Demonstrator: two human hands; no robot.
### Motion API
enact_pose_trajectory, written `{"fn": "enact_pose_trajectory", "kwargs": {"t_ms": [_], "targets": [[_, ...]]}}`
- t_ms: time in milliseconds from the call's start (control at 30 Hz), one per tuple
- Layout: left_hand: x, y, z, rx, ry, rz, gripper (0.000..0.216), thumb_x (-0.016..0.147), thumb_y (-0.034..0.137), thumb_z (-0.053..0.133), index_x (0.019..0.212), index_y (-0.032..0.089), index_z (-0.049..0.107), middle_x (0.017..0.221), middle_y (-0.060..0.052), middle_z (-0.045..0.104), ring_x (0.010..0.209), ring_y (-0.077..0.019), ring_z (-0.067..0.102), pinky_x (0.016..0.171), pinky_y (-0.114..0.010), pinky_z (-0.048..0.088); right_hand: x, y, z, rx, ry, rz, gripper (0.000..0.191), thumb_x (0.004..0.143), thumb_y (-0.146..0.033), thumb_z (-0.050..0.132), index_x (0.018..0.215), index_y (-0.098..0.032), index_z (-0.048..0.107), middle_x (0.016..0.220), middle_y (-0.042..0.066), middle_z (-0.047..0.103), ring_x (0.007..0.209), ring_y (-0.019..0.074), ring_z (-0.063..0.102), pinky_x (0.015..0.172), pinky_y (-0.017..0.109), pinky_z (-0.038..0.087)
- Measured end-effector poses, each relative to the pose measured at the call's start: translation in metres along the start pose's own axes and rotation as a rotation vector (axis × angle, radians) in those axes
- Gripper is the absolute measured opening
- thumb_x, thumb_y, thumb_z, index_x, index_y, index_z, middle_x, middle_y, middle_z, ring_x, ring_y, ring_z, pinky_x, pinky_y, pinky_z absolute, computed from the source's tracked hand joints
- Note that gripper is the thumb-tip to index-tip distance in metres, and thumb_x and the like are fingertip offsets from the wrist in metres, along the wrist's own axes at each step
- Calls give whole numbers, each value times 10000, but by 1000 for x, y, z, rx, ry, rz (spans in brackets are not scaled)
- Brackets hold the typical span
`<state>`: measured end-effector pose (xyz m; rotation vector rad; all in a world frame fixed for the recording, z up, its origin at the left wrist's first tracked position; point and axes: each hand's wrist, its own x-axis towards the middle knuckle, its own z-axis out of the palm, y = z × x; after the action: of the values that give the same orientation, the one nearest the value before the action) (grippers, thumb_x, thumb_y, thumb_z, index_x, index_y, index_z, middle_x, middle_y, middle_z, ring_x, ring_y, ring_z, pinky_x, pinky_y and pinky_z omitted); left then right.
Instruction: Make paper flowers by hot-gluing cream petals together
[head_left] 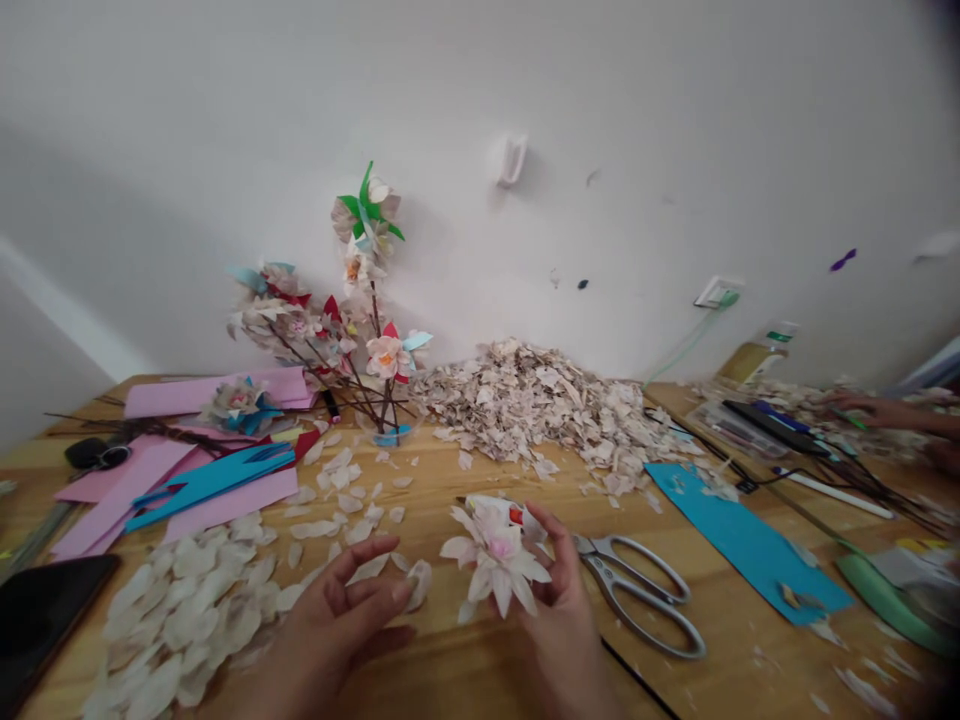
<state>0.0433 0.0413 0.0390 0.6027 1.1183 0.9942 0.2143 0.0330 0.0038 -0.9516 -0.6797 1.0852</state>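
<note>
A pale, many-petalled handmade flower with a pink centre faces up in my right hand, whose fingers close around its underside. Just left of it, my left hand pinches a single whitish petal at the thumb tip, apart from the flower. Partly hidden behind the flower is a white object with a red mark; I cannot make out its kind. Scissors with grey handles lie right of my right hand. Beside my left hand spreads a heap of flat dried petals.
A large petal pile leans against the wall. Finished flowers on twigs stand at the back left. Pink paper and blue strips lie left, a blue sheet right. Another person's hand is at far right.
</note>
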Motion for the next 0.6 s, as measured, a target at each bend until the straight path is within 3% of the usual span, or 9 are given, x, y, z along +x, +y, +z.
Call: {"fn": "enact_pose_trajectory", "kwargs": {"t_ms": [267, 433, 600], "targets": [[-11, -3, 11, -129, -61, -147, 605, 465, 207, 835, 997, 154, 552, 589, -11, 705, 611, -205, 685, 509, -273, 534, -15, -11, 6, -15, -55, 119, 672, 555, -287, 819, 1123, -291, 459, 788, -9, 688, 524, 120, 593, 410, 170, 441], [-21, -1, 12, -130, -149, -162, 619, 481, 191, 832, 1028, 164, 545, 572, -4, 697, 602, -199, 675, 519, -270, 529, -19, -6, 7, -84, -67, 59, 696, 544, -303, 825, 1128, -284, 446, 752, 5, 704, 593, 179, 654, 533, 256, 515], [-28, 3, 15, -96, -109, -140, 615, 474, 203, 832, 1024, 180, 557, 567, 1, 696, 597, -202, 675, 519, -272, 524, -20, -9, 9, -116, -53, 37, 681, 549, -304, 820, 1121, -278, 450, 720, 2, 701, 625, 209, 676, 586, 299, 536]]}}
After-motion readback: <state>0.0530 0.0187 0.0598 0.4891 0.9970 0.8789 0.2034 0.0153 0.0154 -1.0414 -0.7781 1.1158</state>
